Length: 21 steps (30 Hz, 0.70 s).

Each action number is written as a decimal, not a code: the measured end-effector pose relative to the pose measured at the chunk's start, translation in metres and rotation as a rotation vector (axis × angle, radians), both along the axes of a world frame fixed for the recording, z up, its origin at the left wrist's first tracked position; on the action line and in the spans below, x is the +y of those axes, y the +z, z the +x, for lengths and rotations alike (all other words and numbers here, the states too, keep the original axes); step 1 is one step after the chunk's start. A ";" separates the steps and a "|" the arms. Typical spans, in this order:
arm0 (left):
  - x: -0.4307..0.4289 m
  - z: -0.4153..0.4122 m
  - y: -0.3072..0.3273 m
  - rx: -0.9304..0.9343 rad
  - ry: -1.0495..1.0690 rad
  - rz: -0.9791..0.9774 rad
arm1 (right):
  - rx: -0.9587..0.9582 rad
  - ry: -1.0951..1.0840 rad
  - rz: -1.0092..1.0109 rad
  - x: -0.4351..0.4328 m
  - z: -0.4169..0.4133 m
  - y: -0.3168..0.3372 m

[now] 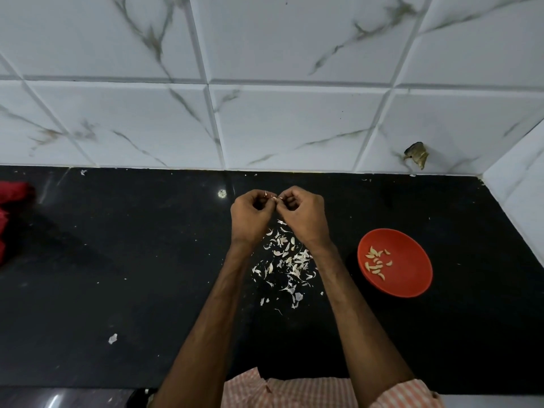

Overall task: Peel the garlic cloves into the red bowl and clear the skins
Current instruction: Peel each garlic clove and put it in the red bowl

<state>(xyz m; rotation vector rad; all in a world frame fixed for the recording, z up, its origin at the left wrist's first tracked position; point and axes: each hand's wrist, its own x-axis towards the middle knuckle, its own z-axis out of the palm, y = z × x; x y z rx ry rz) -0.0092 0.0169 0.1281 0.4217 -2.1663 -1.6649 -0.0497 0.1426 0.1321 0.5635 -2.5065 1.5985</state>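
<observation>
Garlic cloves (376,263) lie on the right side of the black countertop (117,260), which has marbled white wall tiles (265,113) behind its far edge and a red cloth (11,213) at its left edge. They are peeled, pale yellow and curved, and sit scattered in the left half of the red bowl (412,260). Over the countertop's middle, the left hand (250,213) and right hand (303,213) have curled fingers, and their tips meet to pinch a single clove (274,198) with whitish skin on it. Papery white skins (290,260) are heaped between the forearms. One stray scrap (112,338) lies toward the front left.
</observation>
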 end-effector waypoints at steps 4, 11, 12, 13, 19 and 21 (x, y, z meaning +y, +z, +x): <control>-0.001 0.000 0.003 0.003 -0.015 0.109 | -0.006 0.013 -0.025 -0.001 0.001 0.000; -0.006 0.006 0.006 -0.001 -0.069 0.248 | -0.069 0.018 -0.091 0.001 0.002 0.002; -0.005 0.006 0.006 0.005 -0.080 0.254 | -0.074 0.015 -0.095 0.001 0.002 0.003; -0.005 0.006 0.006 0.008 -0.089 0.255 | -0.076 0.014 -0.096 0.002 0.002 0.004; -0.004 0.005 0.006 -0.016 -0.092 0.228 | -0.038 0.022 -0.055 0.004 0.000 0.005; -0.003 0.005 0.006 -0.021 -0.078 0.193 | -0.027 0.028 -0.044 0.005 0.000 0.004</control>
